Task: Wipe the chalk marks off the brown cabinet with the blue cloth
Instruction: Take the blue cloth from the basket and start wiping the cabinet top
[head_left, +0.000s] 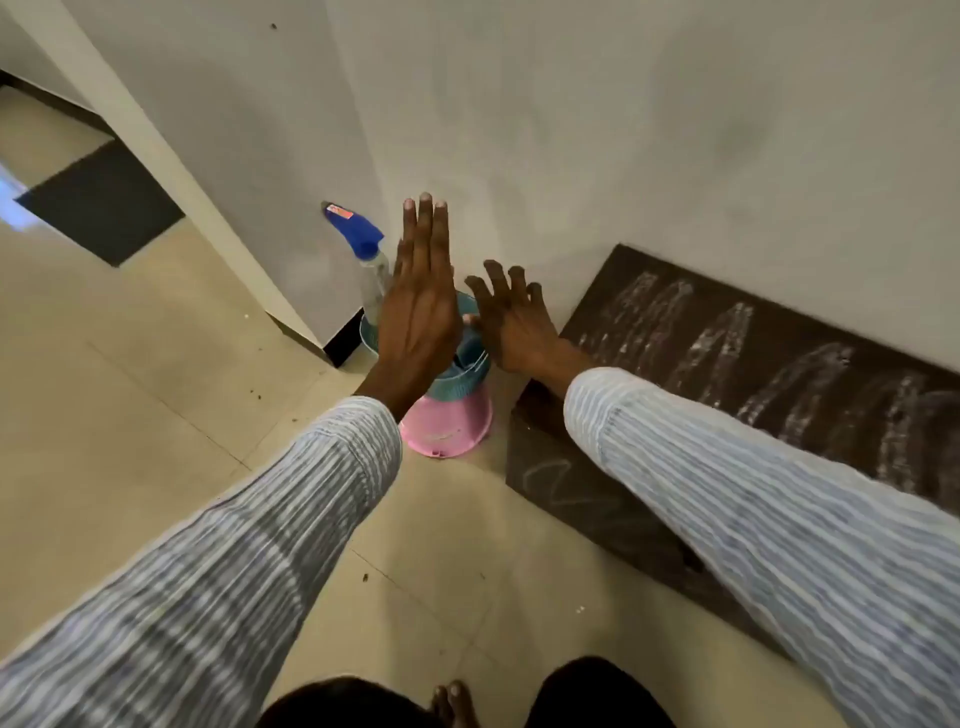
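Observation:
A low brown cabinet (753, 343) stands against the white wall at the right, with white chalk streaks (727, 332) across its top and faint scribbles (561, 483) on its front. My left hand (421, 296) is held flat with fingers straight, above a teal basket (470, 366). My right hand (511, 319) hovers with fingers spread over the basket's right side, just left of the cabinet. Both hands hold nothing. A blue fold inside the basket may be the cloth; I cannot tell.
The teal basket sits on a pink upturned stool or tub (449, 426) on the beige tiled floor. A spray bottle (366, 254) with a blue head stands behind it by the wall corner. A dark mat (104, 202) lies far left. My bare foot (457, 701) shows at the bottom.

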